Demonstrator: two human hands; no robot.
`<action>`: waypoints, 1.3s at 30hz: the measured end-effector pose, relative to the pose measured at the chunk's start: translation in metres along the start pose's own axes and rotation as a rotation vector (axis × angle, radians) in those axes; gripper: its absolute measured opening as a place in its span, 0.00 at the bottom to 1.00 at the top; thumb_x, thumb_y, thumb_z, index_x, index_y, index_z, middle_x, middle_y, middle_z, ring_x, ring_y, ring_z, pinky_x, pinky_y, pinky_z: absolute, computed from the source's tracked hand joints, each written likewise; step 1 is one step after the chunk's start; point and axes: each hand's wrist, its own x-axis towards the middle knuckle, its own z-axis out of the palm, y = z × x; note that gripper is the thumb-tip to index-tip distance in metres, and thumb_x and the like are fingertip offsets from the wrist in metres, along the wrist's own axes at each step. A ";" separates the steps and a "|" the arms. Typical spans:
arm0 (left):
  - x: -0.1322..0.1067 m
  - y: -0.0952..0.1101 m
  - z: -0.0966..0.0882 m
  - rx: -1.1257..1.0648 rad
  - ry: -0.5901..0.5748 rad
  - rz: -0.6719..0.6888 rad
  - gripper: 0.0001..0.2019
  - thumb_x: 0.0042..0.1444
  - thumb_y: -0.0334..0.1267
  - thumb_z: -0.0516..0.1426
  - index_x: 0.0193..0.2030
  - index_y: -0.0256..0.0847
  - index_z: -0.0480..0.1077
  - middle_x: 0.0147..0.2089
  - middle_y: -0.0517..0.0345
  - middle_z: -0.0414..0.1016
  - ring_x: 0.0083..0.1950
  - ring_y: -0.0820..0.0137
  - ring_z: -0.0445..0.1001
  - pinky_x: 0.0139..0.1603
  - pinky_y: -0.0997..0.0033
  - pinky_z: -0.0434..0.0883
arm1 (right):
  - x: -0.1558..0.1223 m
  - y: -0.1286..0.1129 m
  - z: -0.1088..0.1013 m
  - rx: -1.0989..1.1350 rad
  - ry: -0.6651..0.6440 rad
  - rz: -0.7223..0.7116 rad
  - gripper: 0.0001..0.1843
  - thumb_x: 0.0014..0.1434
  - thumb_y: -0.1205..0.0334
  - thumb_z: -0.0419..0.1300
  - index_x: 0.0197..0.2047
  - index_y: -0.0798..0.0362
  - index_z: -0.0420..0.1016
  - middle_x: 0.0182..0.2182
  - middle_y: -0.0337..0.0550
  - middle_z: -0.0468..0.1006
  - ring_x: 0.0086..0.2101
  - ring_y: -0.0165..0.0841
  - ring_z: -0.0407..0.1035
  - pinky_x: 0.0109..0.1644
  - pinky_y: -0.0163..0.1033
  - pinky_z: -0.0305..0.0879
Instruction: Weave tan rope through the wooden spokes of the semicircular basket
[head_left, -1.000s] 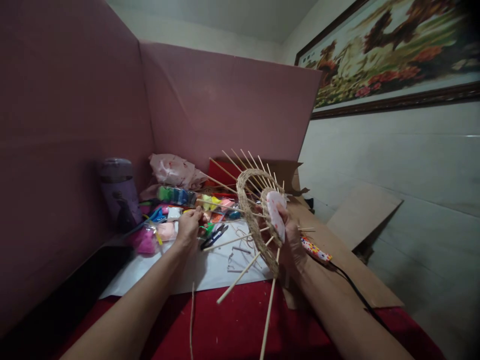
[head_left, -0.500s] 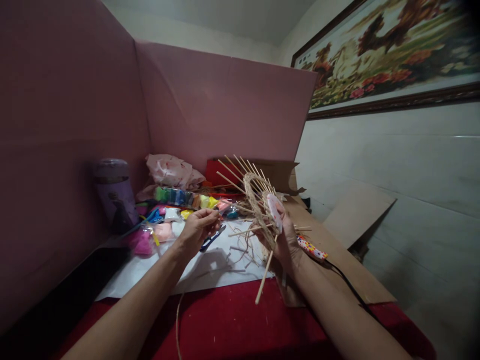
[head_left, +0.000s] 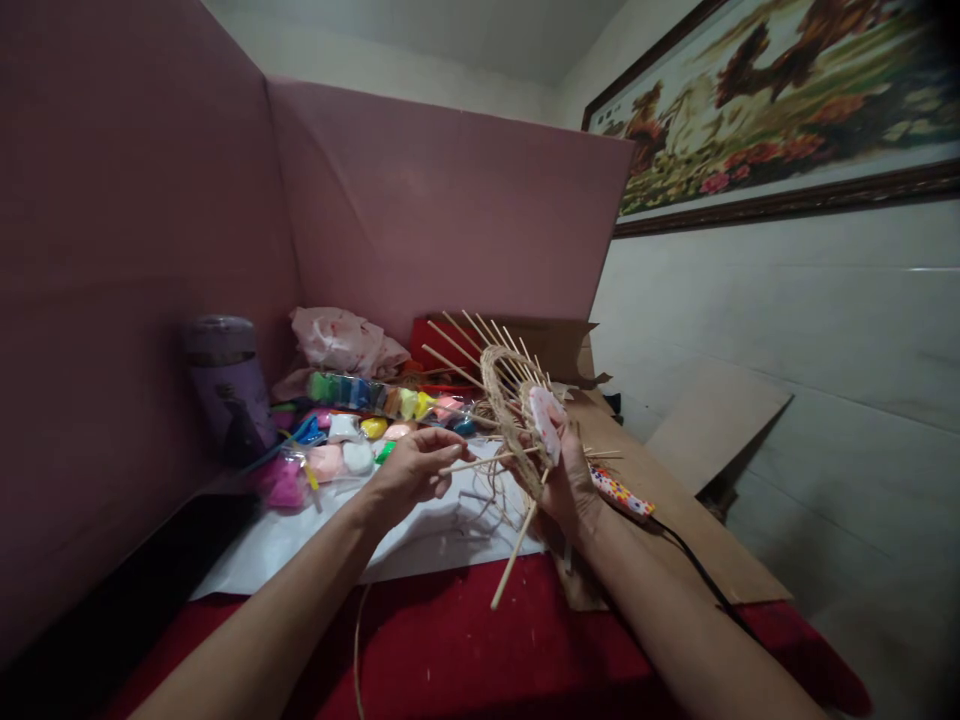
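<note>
- a purple bottle (head_left: 229, 385) is standing at the left of the frame against the pink board (head_left: 450, 200), with bright clay packets (head_left: 352, 430) lying just right of it.
- the left hand (head_left: 416, 470) is hovering over the white paper (head_left: 420, 545) in the middle, fingers half curled, tips touching the end of one wooden spoke (head_left: 480, 461); whether it is pinching it, i cannot tell.
- the woven piece (head_left: 504, 405), a twine-wound ring bristling with such sticks, is standing on edge just right of centre, off the table.
- the right hand (head_left: 568, 485) is closing round its far side, holding it up.
- a dotted tool (head_left: 619, 493) is lying on cardboard (head_left: 675, 530) beside that wrist.
</note>
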 end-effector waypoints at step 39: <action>-0.001 0.018 0.002 -0.309 0.132 0.176 0.07 0.41 0.28 0.61 0.31 0.33 0.72 0.24 0.60 0.70 0.21 0.81 0.64 0.21 0.81 0.61 | -0.015 0.013 0.012 -0.217 -0.148 0.295 0.15 0.58 0.59 0.49 0.38 0.60 0.71 0.22 0.45 0.77 0.19 0.29 0.69 0.23 0.31 0.66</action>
